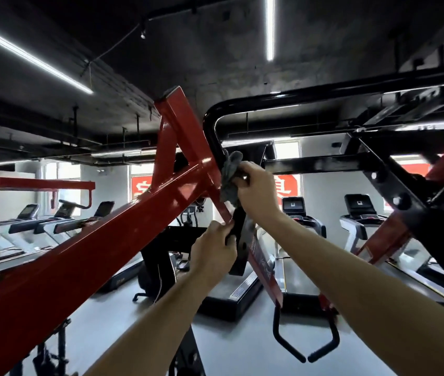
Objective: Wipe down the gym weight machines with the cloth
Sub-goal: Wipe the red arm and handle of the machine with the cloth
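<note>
A weight machine fills the view: a thick red beam (85, 251) slants up from lower left, and a curved black tube (211, 126) bends overhead to the right. My right hand (256, 188) grips a grey cloth (230, 172) and holds it against the black tube where it meets the red frame. Lower down, my left hand (214, 251) grips a black bracket (238, 234) on a thin red bar (222, 204) of the machine. Both arms reach up and forward.
A black handle loop (306, 346) hangs below the red bar. Black frame members (394, 183) cross at the right. Treadmills (302, 221) line the back wall and the left side (34, 226). Grey floor (237, 348) lies below.
</note>
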The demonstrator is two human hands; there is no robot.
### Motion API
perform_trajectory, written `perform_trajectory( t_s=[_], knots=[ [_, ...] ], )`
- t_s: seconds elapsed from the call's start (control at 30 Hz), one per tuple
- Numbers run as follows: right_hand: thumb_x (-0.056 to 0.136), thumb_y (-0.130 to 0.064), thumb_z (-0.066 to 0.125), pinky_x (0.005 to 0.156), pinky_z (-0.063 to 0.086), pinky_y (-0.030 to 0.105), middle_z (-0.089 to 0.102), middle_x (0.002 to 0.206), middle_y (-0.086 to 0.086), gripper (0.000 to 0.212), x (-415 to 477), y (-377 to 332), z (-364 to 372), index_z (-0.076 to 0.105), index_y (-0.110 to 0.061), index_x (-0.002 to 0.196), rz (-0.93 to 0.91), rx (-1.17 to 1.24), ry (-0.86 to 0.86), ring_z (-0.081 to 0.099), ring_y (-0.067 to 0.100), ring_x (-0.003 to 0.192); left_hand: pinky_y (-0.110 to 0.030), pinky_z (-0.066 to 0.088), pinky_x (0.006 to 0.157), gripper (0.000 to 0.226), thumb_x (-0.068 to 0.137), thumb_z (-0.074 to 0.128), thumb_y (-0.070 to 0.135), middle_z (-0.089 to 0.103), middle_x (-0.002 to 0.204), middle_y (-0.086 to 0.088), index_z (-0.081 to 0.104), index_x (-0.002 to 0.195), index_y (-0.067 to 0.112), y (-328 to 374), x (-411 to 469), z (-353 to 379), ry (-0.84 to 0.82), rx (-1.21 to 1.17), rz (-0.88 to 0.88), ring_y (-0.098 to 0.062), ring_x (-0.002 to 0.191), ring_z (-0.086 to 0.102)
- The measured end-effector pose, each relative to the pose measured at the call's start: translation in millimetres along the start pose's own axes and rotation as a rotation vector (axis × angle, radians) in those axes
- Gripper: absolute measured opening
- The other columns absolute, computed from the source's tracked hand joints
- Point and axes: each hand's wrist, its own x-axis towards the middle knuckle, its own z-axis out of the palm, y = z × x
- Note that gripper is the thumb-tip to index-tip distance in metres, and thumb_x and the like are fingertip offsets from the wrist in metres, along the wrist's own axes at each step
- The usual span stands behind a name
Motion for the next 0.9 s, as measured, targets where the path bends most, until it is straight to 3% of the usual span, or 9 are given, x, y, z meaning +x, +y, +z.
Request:
perform_trajectory(
  t_s=[0.13,0.23,0.3,0.37,0.43,0.57,0.7,0.83,0.9],
  knots=[
    [0.091,-0.003,0.067,0.082,0.06,0.032,0.073,0.102,-0.009,0.023,-9,4,16,0.075,-0.018,0.107,0.013,0.023,0.109,0.069,0.01,0.093,-0.035,0.052,0.092,0.042,0.103,0.048,0.033,0.057,0.124,0.005,0.055,0.145,0.037,1,0,2,-0.017,0.008,0.012,-0.022,0.109,0.064],
    [0.086,-0.008,0.071,0.075,0.058,0.039,0.069,0.092,-0.01,0.017,-31,20,22,0.073,-0.021,0.097,0.154,-0.055,0.108,0.066,0.013,0.085,-0.039,0.054,0.089,0.038,0.1,0.047,0.027,0.057,0.123,0.001,0.058,0.136,0.034,6,2,-4,-0.083,0.019,0.011,-0.028,0.105,0.064],
    [0.084,-0.007,0.071,0.067,0.053,0.03,0.068,0.087,-0.009,0.016,-37,23,21,0.071,-0.021,0.091,0.209,-0.106,0.089,0.064,0.013,0.08,-0.039,0.055,0.085,0.035,0.094,0.048,0.024,0.059,0.117,-0.001,0.063,0.125,0.029,10,5,-14,-0.142,-0.003,-0.015,-0.029,0.099,0.064],
    [0.082,-0.005,0.069,0.06,0.038,0.014,0.065,0.083,-0.007,0.016,-35,16,19,0.067,-0.021,0.084,0.239,-0.14,0.075,0.061,0.013,0.075,-0.037,0.056,0.076,0.038,0.082,0.047,0.018,0.063,0.108,-0.005,0.066,0.115,0.024,13,8,-26,-0.226,-0.017,-0.048,-0.032,0.093,0.065],
    [0.079,-0.005,0.068,0.055,0.031,0.013,0.062,0.078,-0.008,0.019,-30,3,14,0.062,-0.023,0.078,0.226,-0.145,0.076,0.056,0.01,0.07,-0.041,0.058,0.073,0.047,0.071,0.042,0.016,0.069,0.102,-0.01,0.067,0.112,0.019,15,11,-39,-0.244,-0.06,-0.048,-0.037,0.092,0.067],
    [0.077,-0.002,0.066,0.056,0.04,0.026,0.066,0.077,-0.009,0.016,-12,-25,9,0.068,-0.018,0.079,0.142,-0.096,0.099,0.059,0.01,0.068,-0.041,0.053,0.081,0.027,0.085,0.05,0.021,0.072,0.102,-0.006,0.07,0.103,0.021,30,19,-68,0.017,-0.1,0.006,-0.032,0.096,0.066],
    [0.085,-0.005,0.063,0.06,0.042,0.021,0.068,0.074,-0.011,0.023,20,-69,5,0.068,-0.027,0.08,0.007,-0.049,0.113,0.06,0.006,0.065,-0.042,0.052,0.073,0.023,0.088,0.051,0.007,0.07,0.093,0.002,0.067,0.097,0.022,45,36,-93,0.351,-0.185,0.098,-0.027,0.086,0.064],
    [0.088,-0.011,0.06,0.07,0.053,0.03,0.075,0.08,-0.007,0.024,42,-87,13,0.077,-0.024,0.098,0.098,0.006,0.19,0.068,0.014,0.073,-0.044,0.052,0.068,0.02,0.09,0.052,0.006,0.065,0.09,0.008,0.063,0.095,0.021,55,45,-108,0.549,-0.278,0.196,-0.018,0.08,0.062],
    [0.091,-0.008,0.061,0.062,0.046,0.021,0.071,0.073,-0.009,0.02,27,-84,15,0.075,-0.023,0.092,0.121,0.053,0.171,0.061,0.005,0.064,-0.043,0.053,0.07,0.019,0.089,0.053,0.004,0.064,0.089,0.009,0.063,0.093,0.02,61,44,-112,0.577,-0.313,0.191,-0.014,0.078,0.062]
  ],
)
